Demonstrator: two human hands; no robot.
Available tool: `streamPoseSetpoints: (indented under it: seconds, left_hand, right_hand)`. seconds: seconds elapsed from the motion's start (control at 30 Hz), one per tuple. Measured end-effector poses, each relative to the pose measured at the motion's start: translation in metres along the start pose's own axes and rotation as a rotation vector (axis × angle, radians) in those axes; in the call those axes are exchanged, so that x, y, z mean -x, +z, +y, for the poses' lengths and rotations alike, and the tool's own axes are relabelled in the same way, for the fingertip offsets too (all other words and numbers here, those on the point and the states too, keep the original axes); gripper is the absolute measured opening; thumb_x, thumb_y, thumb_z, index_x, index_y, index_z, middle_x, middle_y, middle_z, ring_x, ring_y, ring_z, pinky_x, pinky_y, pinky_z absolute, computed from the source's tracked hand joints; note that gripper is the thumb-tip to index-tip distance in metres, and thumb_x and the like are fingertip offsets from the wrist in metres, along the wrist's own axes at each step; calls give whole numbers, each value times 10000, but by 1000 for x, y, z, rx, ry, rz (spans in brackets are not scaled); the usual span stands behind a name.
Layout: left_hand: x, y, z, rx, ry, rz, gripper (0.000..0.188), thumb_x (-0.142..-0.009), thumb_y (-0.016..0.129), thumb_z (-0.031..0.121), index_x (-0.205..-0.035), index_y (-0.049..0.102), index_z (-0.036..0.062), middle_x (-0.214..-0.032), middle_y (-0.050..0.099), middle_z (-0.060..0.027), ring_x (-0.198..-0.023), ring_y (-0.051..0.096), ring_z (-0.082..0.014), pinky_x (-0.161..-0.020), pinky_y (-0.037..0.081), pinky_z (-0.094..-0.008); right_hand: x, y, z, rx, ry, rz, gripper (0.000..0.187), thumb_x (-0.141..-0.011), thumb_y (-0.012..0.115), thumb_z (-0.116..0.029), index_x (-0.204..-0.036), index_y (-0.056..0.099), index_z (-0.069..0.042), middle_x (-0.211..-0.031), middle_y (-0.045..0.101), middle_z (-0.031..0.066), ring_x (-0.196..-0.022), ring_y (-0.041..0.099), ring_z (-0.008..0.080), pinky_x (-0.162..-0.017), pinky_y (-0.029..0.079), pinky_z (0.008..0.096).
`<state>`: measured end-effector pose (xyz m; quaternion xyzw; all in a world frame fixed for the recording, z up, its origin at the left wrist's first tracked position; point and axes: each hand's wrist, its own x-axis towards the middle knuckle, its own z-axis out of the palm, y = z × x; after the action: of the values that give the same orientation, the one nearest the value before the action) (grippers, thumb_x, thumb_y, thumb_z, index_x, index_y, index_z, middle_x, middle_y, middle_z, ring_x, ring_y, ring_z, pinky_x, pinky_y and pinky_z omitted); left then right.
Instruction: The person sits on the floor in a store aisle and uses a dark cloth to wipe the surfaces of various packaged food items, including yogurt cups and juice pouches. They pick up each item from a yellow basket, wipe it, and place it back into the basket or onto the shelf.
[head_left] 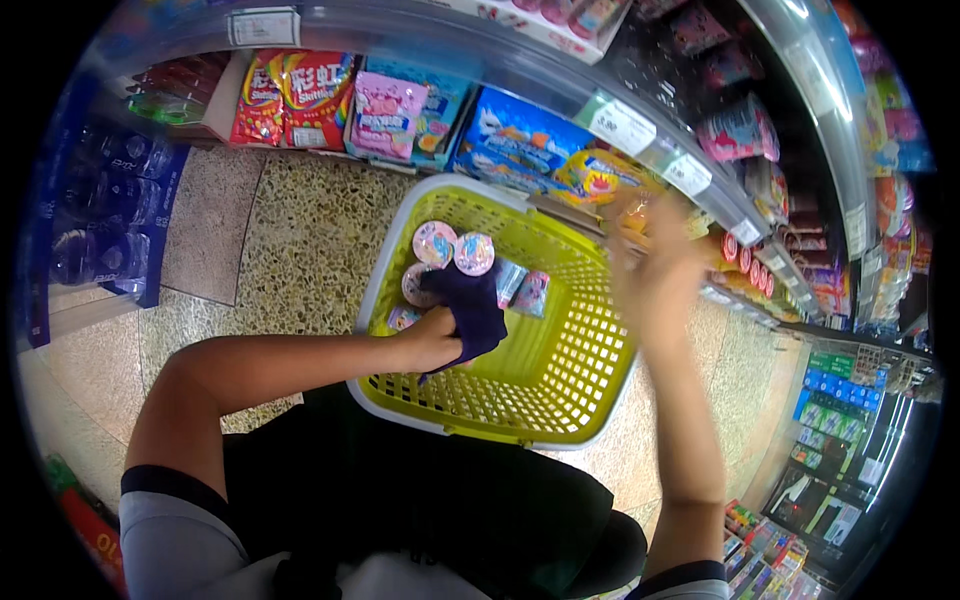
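My left hand point(432, 338) grips the dark purple handle point(468, 305) of a yellow-green shopping basket point(560, 395) with a white rim, held in front of my body. Inside the basket lie two round pink-lidded tubs point(455, 248) and a few small pastel packets point(528, 290). My right hand point(655, 255) is raised and blurred near the right-hand shelf edge, close to packaged goods point(600, 178). Blur hides whether it holds anything.
Shelves of colourful snack bags point(300, 95) run along the top and right, with white price tags point(622, 127) on the rail. Bottled water packs point(100, 210) stand at left. The floor point(300, 240) is speckled terrazzo. More small goods fill a rack point(840, 400) at lower right.
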<state>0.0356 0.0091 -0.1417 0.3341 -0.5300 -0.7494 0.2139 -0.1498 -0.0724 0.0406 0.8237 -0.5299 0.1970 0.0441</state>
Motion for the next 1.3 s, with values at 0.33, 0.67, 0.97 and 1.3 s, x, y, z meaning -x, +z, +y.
streamPoseSetpoints:
  seconds: [0.33, 0.67, 0.97, 1.3]
  left_hand:
    - [20, 67, 64, -382, 138, -566, 175, -808, 537, 165, -927, 546, 37, -894, 607, -181, -867, 587, -342, -735, 454, -412]
    - [-47, -39, 25, -1552, -131, 39, 230, -755, 617, 134, -951, 571, 23, -962, 566, -159, -927, 553, -313, -817, 453, -415]
    - [-55, -10, 17, -1934, -491, -48, 691, -600, 769, 426, -1066, 448, 28, -1005, 562, -145, -998, 533, -262, -813, 446, -385]
    - [-47, -11, 20, -1460, -516, 46, 729, -572, 778, 284, -1139, 400, 24, -1044, 515, -159, -1029, 521, -302, -843, 440, -396]
  right_hand:
    - [186, 22, 12, -1484, 634, -1173, 353, -852, 584, -64, -1191, 494, -32, -1196, 510, 68, -1093, 474, 154, -959, 364, 296]
    - [236, 25, 46, -1168, 912, -458, 180, -842, 523, -69, -974, 553, 49, -1125, 499, 121, -1032, 471, 222, -911, 363, 281]
    - [253, 46, 52, -767, 770, -496, 192, -832, 553, -139, -769, 489, 31, -698, 531, 215, -667, 539, 353, -612, 410, 393]
    - [253, 61, 56, -1088, 935, -421, 135, -864, 534, -133, -858, 551, 1, -785, 578, 87, -739, 532, 188, -680, 407, 313]
